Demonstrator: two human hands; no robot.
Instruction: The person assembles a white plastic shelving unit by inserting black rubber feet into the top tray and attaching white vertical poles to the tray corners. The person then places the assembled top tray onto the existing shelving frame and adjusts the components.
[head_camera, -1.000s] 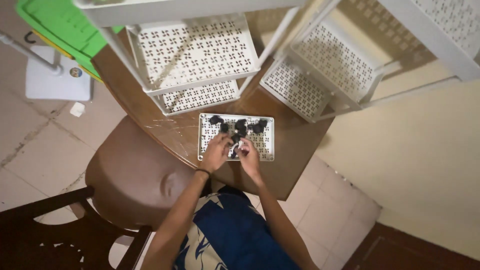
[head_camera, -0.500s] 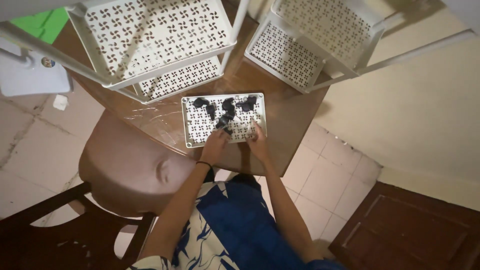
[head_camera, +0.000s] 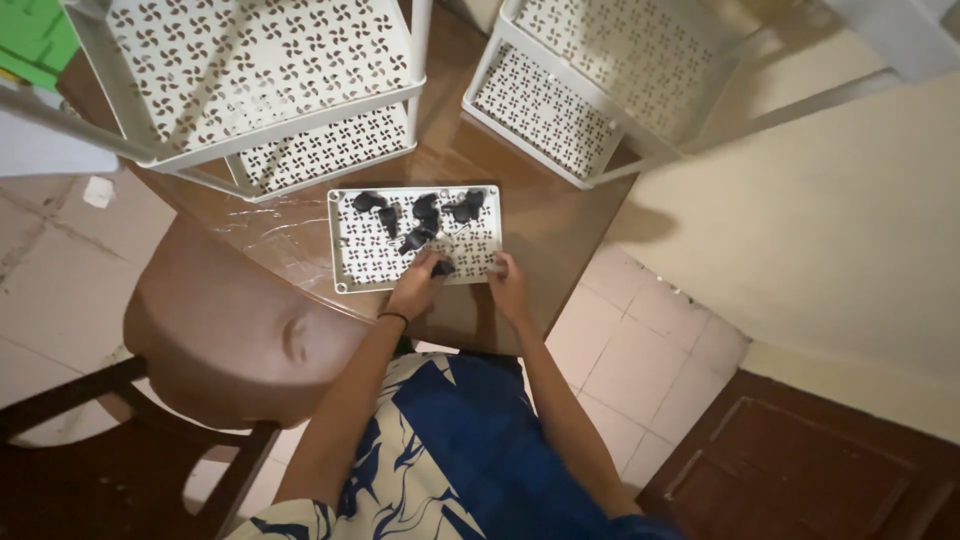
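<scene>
The fingers of the left hand (head_camera: 413, 285) are bunched together over a small black piece (head_camera: 441, 267) near the front edge of the white perforated tray (head_camera: 355, 262); they look to be pinching it, though from up here the grip itself is too small to make out for sure. The right hand (head_camera: 507, 279) lies flatter, its fingers loosely together, resting on the front right corner of the tray as if steadying it; I cannot tell whether it holds anything.

The tray sits flat on the brown wooden table (head_camera: 545, 215), close to the table's near edge, with its long side running left to right in front of the person. The rest of the black pieces (head_camera: 425, 212) lie in a loose cluster toward the back edge of the tray, spread from the back left round to the back right corner. So they lie just beyond the fingertips, away from the person's body, and the left hand is the nearer of the two, almost touching the closest of them.

Farther back on the table stand two white racks with the same pinwheel-pattern shelves, one (head_camera: 260, 70) toward the back left corner and one (head_camera: 590, 90) toward the back right. A brown chair (head_camera: 225, 330) stands just beside the table's left edge.
</scene>
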